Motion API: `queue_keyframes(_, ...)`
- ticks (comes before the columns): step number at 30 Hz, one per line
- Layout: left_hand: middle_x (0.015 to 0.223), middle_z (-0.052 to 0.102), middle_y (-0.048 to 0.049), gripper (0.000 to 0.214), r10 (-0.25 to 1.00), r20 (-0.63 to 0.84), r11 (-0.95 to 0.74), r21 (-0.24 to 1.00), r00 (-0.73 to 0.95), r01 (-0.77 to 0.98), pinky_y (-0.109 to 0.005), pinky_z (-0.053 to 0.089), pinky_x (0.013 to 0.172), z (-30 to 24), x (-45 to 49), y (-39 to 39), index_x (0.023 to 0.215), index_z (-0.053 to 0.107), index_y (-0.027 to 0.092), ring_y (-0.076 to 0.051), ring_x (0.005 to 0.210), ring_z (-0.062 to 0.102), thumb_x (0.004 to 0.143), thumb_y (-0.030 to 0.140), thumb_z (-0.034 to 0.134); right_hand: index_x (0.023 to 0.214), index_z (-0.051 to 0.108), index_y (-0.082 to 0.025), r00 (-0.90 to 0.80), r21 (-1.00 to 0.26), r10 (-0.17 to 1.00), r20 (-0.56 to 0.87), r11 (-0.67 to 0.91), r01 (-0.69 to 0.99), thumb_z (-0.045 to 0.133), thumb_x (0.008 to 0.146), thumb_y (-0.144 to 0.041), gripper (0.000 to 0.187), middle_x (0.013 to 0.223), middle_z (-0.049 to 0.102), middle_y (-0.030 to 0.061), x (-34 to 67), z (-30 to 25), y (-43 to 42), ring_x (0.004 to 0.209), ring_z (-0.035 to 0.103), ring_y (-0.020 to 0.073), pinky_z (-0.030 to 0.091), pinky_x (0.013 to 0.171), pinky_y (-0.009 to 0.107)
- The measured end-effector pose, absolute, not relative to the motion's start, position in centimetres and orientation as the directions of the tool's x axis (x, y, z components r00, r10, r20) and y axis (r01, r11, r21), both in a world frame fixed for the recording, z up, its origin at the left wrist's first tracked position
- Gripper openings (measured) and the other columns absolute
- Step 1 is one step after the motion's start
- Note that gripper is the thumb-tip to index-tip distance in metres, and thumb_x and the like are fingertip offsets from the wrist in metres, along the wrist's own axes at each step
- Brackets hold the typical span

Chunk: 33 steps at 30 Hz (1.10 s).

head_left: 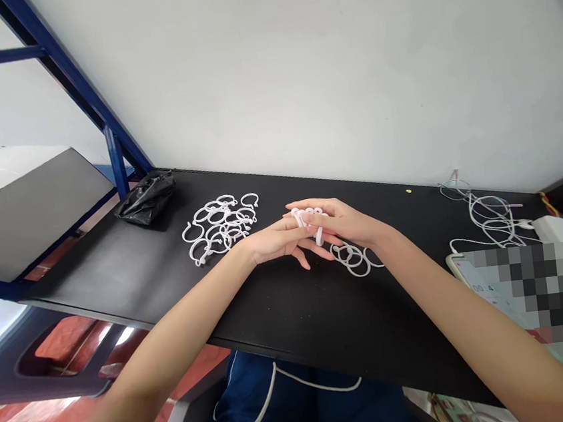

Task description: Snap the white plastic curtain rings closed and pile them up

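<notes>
My left hand (pixel 277 239) and my right hand (pixel 345 221) meet above the middle of the black table. Between them is a small bunch of white curtain rings (pixel 318 235), gripped by the fingers of both hands, with eyelets showing along the top. Fingers cover much of the bunch. Just below my right hand lie a few loose white curtain rings (pixel 358 267), partly hidden by the wrist. Left of my left hand, a larger spread of white curtain rings (pixel 218 219) with small eyelets rests on the tabletop, several of them overlapping.
A crumpled black plastic bag (pixel 147 198) sits at the table's (pixel 293 317) far left corner, beside a blue metal frame (pixel 116 161). On the right are tangled white cables (pixel 493 215), a phone (pixel 474 278) and a white box with blue parts (pixel 560 235). A pale wall rises behind.
</notes>
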<state>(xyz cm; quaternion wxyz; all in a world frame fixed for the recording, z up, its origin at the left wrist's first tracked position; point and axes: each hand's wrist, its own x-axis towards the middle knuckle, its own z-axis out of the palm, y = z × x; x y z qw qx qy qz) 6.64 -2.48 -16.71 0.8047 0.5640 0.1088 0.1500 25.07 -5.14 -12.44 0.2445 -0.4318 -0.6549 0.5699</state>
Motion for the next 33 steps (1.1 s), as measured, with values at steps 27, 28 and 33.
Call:
queue_keyframes(27,0.063,0.062,-0.0038,0.041,0.292,-0.035,0.398,0.913,0.956,-0.088,-0.021,0.056,0.046,-16.2,5.6,-2.1,0.074,0.063,0.011,-0.016,0.060,0.067,0.081,0.052,0.068,0.118,0.064,-0.019,-0.674,-0.991,0.737,-0.058,0.039,0.128,0.078,0.075,-0.021,0.046,0.113,0.068,0.0069,27.3,-11.7,-4.5,0.102,0.064,0.0184,0.052,0.083,0.031)
queue_keyframes(28,0.064,0.064,-0.0044,0.042,0.271,-0.043,0.390,0.918,0.962,-0.068,-0.021,0.055,0.046,-16.1,5.5,-2.2,0.075,0.065,0.011,-0.015,0.057,0.066,0.080,0.053,0.068,0.112,0.066,-0.018,-0.670,-0.991,0.740,-0.066,0.028,0.128,0.077,0.075,-0.021,0.039,0.104,0.069,0.0051,27.2,-11.8,-4.6,0.094,0.065,0.0161,0.051,0.078,0.028)
queue_keyframes(33,0.070,0.072,-0.0094,0.044,0.111,-0.083,0.334,0.942,0.990,0.042,-0.023,0.055,0.047,-15.5,5.4,-2.6,0.076,0.072,0.011,-0.016,0.050,0.066,0.075,0.056,0.072,0.091,0.062,-0.015,-0.759,-0.990,0.636,-0.136,-0.068,0.121,0.079,0.073,-0.020,0.025,0.084,0.069,0.0020,26.3,-11.8,-5.2,0.077,0.066,0.0130,0.050,0.065,0.023)
